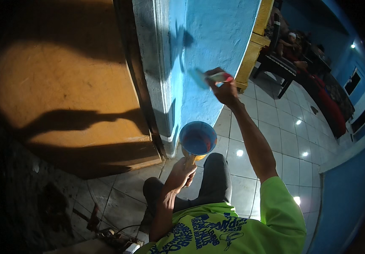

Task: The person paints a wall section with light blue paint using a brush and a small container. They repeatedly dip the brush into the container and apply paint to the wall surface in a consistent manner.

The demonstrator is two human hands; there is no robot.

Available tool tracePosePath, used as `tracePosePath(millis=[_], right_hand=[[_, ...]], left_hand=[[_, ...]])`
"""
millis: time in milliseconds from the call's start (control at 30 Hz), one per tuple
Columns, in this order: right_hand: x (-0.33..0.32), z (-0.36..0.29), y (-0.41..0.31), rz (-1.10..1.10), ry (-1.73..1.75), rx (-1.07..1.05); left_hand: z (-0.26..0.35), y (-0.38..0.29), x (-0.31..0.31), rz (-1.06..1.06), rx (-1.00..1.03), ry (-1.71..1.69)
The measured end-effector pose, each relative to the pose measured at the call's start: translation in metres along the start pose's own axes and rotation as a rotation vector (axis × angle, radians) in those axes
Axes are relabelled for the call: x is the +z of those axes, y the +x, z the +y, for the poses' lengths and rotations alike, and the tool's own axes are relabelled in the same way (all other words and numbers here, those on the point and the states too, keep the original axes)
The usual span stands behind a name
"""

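My left hand (180, 173) is wrapped around the handle of a blue plastic dipper (198, 123). Reddish smears mark the inside of its bowl, and bluish stuff shows at the bottom. Higher up, my right hand (223, 87) grips a flat paintbrush (217, 77) with a pale and red handle. Motion blurs the brush's light blue bristles, which point left at the light blue wall (214, 38); I cannot tell whether they touch it. Both hands cast shadows leftward.
Left of the wall stand a grey door frame (152, 57) and an orange-brown door panel (64, 79). White floor tiles (268, 133) spread below. At the upper right, a person (292, 43) sits beyond a dark wooden bench (276, 65). A cord and small objects (106, 233) lie at lower left.
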State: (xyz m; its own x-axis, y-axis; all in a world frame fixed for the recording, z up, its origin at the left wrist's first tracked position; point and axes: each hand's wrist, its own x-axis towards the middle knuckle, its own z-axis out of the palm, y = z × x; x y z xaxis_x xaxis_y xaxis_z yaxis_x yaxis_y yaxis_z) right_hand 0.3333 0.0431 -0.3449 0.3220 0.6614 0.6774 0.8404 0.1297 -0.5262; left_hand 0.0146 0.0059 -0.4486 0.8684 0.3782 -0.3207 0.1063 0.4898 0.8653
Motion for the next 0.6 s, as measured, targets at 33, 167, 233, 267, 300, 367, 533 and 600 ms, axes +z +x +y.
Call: tracePosePath(millis=[33, 167, 233, 267, 300, 367, 533, 600], right_hand=[[0.003, 0.009, -0.004, -0.193, -0.042, 0.09], [0.009, 0.038, -0.003, -0.032, -0.125, -0.148], [0.016, 0.002, 0.006, 0.324, -0.047, -0.199], [0.015, -0.011, 0.006, 0.384, -0.057, -0.238], [0.012, -0.018, 0.007, 0.451, -0.074, -0.276], [0.019, -0.003, -0.004, 0.127, 0.136, -0.045], [0.021, 0.02, -0.006, 0.026, -0.158, -0.204], [0.017, 0.008, 0.016, 0.207, -0.113, -0.25]], left_hand=[[0.0, 0.0, -0.001, -0.003, -0.002, -0.003], [-0.005, 0.004, -0.002, -0.034, 0.016, -0.002], [-0.004, 0.002, -0.007, 0.013, 0.014, 0.011], [-0.004, 0.0, -0.005, 0.021, 0.005, 0.018], [-0.003, 0.0, -0.005, 0.011, 0.005, 0.004], [-0.001, 0.001, -0.005, -0.006, 0.005, -0.023], [0.001, 0.001, -0.004, -0.03, -0.003, -0.005], [-0.001, 0.002, -0.005, -0.038, 0.006, -0.004]])
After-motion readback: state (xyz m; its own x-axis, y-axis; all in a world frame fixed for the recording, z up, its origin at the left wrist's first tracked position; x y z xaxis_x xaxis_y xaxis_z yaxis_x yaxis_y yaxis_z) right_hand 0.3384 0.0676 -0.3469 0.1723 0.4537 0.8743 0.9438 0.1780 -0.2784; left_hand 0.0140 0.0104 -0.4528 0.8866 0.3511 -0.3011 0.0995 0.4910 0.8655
